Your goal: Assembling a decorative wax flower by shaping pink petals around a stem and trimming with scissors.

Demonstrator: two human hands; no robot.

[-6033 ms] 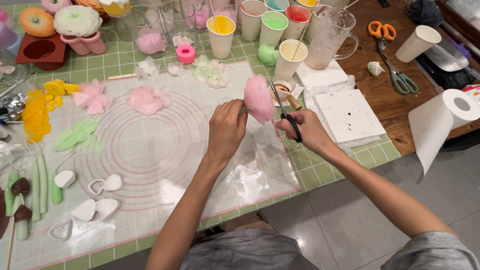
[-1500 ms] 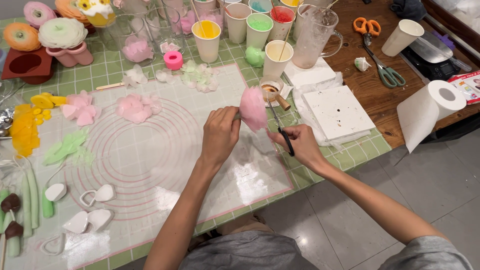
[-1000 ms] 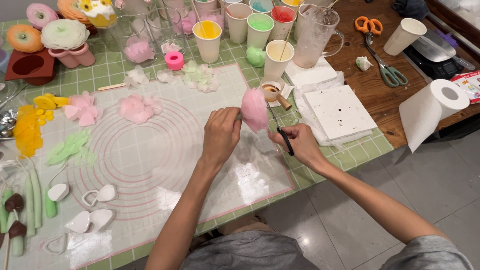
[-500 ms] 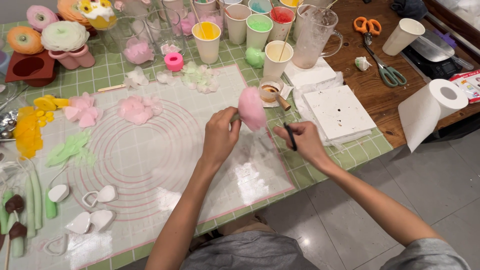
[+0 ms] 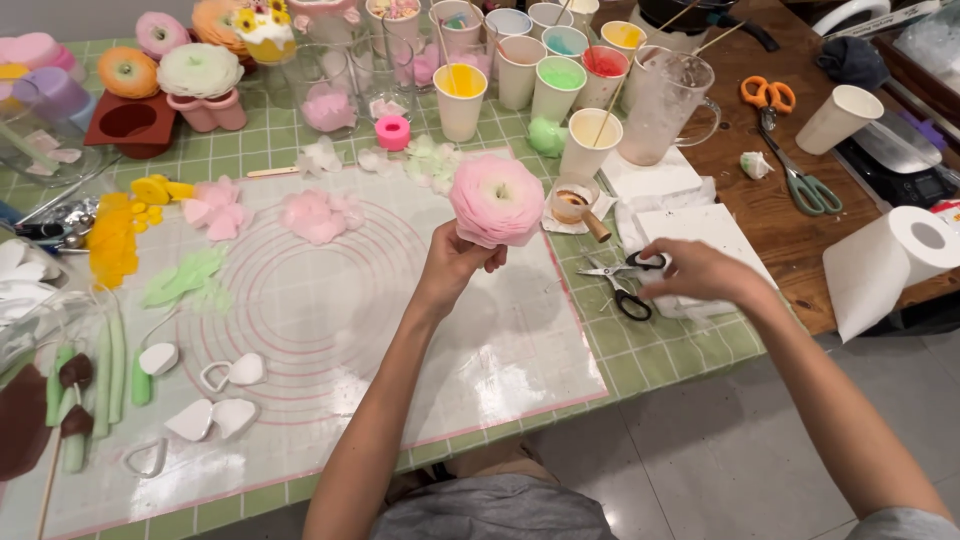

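Note:
My left hand is shut around the base of a round pink flower with layered petals and holds it upright above the translucent baking mat with pink rings. My right hand hovers low at the mat's right edge with its fingers spread. Its fingertips rest at the upper handle loop of small black-handled scissors. The scissors lie flat on the green checked cloth.
Paper cups of coloured liquid and a clear jug stand at the back. White paper sheets, orange scissors, a paper-towel roll, loose pink petals, yellow petals, white heart cutters and green stems surround the mat.
The left hand has turned the flower so its open face shows. The right hand has moved right and down, and the black scissors it held now lie on the cloth.

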